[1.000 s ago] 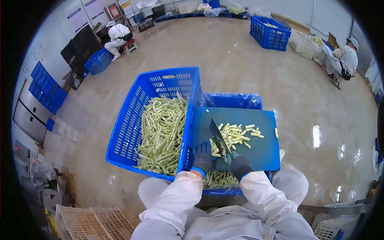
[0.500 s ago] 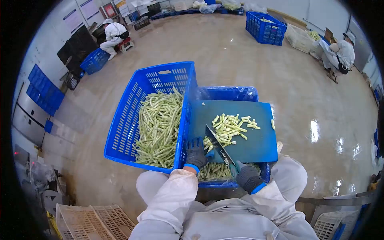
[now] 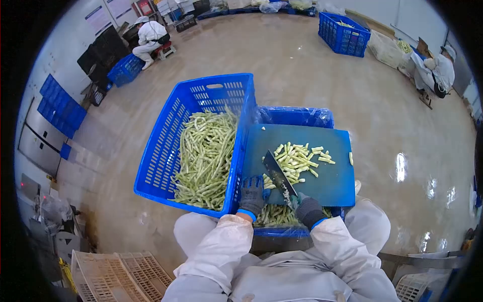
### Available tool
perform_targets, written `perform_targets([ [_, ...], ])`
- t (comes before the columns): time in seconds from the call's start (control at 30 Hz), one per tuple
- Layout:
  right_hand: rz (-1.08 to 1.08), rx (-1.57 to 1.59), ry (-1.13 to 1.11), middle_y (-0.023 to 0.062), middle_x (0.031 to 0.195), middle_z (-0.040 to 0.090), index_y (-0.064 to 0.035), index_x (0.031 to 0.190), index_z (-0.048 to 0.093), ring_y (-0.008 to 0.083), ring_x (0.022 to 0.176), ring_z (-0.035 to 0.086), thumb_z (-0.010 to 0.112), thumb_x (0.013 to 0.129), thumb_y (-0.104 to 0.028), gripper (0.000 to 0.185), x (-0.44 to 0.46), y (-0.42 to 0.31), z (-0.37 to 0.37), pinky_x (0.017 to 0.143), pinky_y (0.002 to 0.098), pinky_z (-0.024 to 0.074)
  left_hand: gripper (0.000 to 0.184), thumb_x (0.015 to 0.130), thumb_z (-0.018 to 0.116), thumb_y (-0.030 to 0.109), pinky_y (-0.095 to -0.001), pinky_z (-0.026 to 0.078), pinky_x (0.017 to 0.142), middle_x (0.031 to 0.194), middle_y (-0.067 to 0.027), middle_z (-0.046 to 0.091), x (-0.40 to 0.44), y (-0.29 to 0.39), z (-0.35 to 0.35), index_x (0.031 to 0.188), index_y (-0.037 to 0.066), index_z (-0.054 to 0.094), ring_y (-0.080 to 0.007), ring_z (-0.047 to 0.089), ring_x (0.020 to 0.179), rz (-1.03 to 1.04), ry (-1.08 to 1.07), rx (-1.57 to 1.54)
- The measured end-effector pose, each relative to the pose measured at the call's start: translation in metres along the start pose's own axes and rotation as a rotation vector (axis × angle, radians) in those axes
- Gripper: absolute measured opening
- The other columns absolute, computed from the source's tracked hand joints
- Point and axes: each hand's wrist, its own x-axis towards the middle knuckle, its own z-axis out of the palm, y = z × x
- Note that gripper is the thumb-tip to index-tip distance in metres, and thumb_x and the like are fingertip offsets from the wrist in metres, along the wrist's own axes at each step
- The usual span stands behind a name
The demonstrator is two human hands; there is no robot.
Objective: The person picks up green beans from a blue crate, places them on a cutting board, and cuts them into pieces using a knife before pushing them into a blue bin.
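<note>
My right hand (image 3: pixel 306 207), in a dark glove, is closed round the handle of a large knife (image 3: pixel 277 172) whose blade lies across the left part of the blue-green cutting board (image 3: pixel 327 189). Small white bits cling to the blade near the handle. Beyond the blade sits a pile of cut green bean pieces (image 3: pixel 294 158). My gloved left hand (image 3: pixel 252 194) has its fingers apart at the board's left edge, beside the blue crate (image 3: pixel 156 173). Long green beans (image 3: pixel 206 156) fill that crate. Under the board, a lined blue crate (image 3: pixel 294 117) holds more cut pieces (image 3: pixel 275 215).
One person (image 3: pixel 150 38) sits at the back left by a blue crate (image 3: pixel 125 69); another (image 3: pixel 436 73) sits at the right by a white crate (image 3: pixel 383 49). A tall blue crate (image 3: pixel 343 36) stands at the back. Beige crates (image 3: pixel 118 276) lie at the lower left.
The blade first leaned over the pile, then came back toward me, and now lies a little left of the pile. My left hand has stayed at the board's left edge. The view has shifted slightly.
</note>
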Motion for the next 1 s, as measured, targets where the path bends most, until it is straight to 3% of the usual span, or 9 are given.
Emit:
perform_targets([
  [0.1, 0.019, 0.026, 0.032, 0.0212, 0.08, 0.063, -0.0091, 0.096, 0.055, 0.0398, 0.078, 0.062, 0.047, 0.089, -0.037, 0.031, -0.017, 0.003, -0.012, 0.071, 0.0496, 0.0467, 0.062, 0.083, 0.051, 0.045, -0.0526, 0.027, 0.101, 0.126, -0.0214, 0.045, 0.006, 0.015, -0.008, 0.128, 0.004, 0.045, -0.0399, 0.04, 0.118, -0.045, -0.023, -0.031],
  [0.2, -0.111, 0.182, 0.257, 0.0201, 0.073, 0.062, -0.0096, 0.097, 0.056, 0.0396, 0.071, 0.061, 0.051, 0.088, -0.035, 0.027, -0.043, 0.014, -0.022, 0.063, 0.0484, 0.0474, 0.068, 0.082, 0.051, 0.051, -0.0535, 0.027, 0.1, 0.128, -0.0196, 0.045, 0.014, 0.021, -0.009, 0.13, 0.004, 0.043, -0.0402, 0.04, 0.119, -0.088, -0.044, -0.057],
  [0.27, -0.113, 0.147, 0.213, 0.0202, 0.072, 0.062, -0.0094, 0.097, 0.056, 0.0395, 0.069, 0.061, 0.051, 0.088, -0.034, 0.026, -0.059, 0.017, -0.032, 0.062, 0.048, 0.0474, 0.081, 0.075, 0.06, 0.057, -0.053, 0.03, 0.099, 0.13, -0.0208, 0.044, 0.012, 0.014, -0.007, 0.133, 0.005, 0.038, -0.0428, 0.04, 0.119, -0.12, -0.046, -0.111],
  [0.43, -0.132, 0.159, 0.12, 0.0212, 0.068, 0.06, -0.0085, 0.09, 0.058, 0.0394, 0.065, 0.06, 0.051, 0.089, -0.033, 0.025, -0.079, 0.015, -0.026, 0.059, 0.0486, 0.0466, 0.09, 0.071, 0.066, 0.057, -0.0487, 0.029, 0.103, 0.132, -0.0243, 0.041, -0.007, -0.015, -0.011, 0.137, 0.007, 0.033, -0.0446, 0.035, 0.123, -0.173, -0.106, -0.339],
  [0.57, -0.147, 0.199, 0.077, 0.0213, 0.066, 0.06, -0.0084, 0.086, 0.058, 0.0393, 0.063, 0.06, 0.05, 0.089, -0.033, 0.027, -0.075, 0.007, -0.018, 0.057, 0.0492, 0.0461, 0.081, 0.073, 0.066, 0.052, -0.0485, 0.029, 0.103, 0.133, -0.0233, 0.04, -0.006, -0.018, -0.007, 0.134, 0.008, 0.038, -0.0432, 0.037, 0.122, -0.127, -0.095, -0.246],
  [0.7, -0.129, 0.0, 0.06, 0.0212, 0.066, 0.061, -0.0076, 0.084, 0.057, 0.0375, 0.063, 0.061, 0.046, 0.09, -0.038, 0.033, -0.07, 0.001, -0.015, 0.058, 0.0477, 0.0474, 0.063, 0.075, 0.065, 0.042, -0.0478, 0.03, 0.103, 0.131, -0.0214, 0.043, -0.003, -0.016, -0.012, 0.126, 0.008, 0.049, -0.0424, 0.038, 0.12, -0.107, -0.089, -0.177],
  [0.93, -0.026, -0.095, -0.107, 0.0202, 0.07, 0.063, -0.0077, 0.089, 0.057, 0.0373, 0.069, 0.063, 0.042, 0.091, -0.041, 0.036, -0.059, -0.002, -0.018, 0.065, 0.0494, 0.0484, 0.044, 0.077, 0.063, 0.03, -0.0472, 0.033, 0.1, 0.122, -0.0203, 0.05, 0.0, -0.01, -0.02, 0.115, 0.008, 0.057, -0.0416, 0.043, 0.115, -0.125, -0.033, -0.253],
  [1.0, -0.027, -0.097, -0.122, 0.0205, 0.072, 0.063, -0.0075, 0.091, 0.057, 0.0373, 0.071, 0.063, 0.043, 0.09, -0.041, 0.036, -0.056, -0.006, -0.018, 0.066, 0.0493, 0.0483, 0.038, 0.076, 0.062, 0.028, -0.0489, 0.033, 0.099, 0.12, -0.0155, 0.051, 0.004, -0.012, -0.021, 0.109, 0.01, 0.061, -0.0388, 0.043, 0.114, -0.126, -0.071, -0.338],
])
